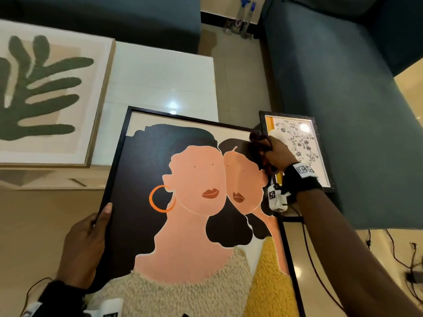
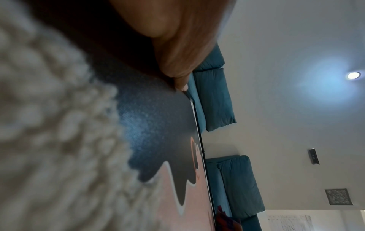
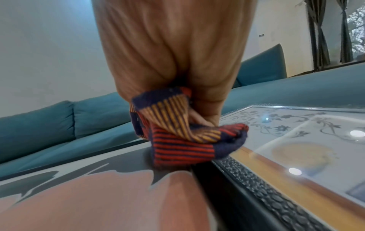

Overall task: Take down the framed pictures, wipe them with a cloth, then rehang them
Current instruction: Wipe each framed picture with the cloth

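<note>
A large black-framed picture of two faces is tilted up in front of me. My left hand grips its left edge, thumb over the front. My right hand holds a bunched striped cloth and presses it on the picture's upper right corner. A small floral picture in a dark textured frame lies just right of that corner. A wood-framed leaf picture rests at the left on the white table.
A teal sofa runs along the right and another stretch across the back. Bottles stand on the floor between them. Cables trail over the floor at the lower right.
</note>
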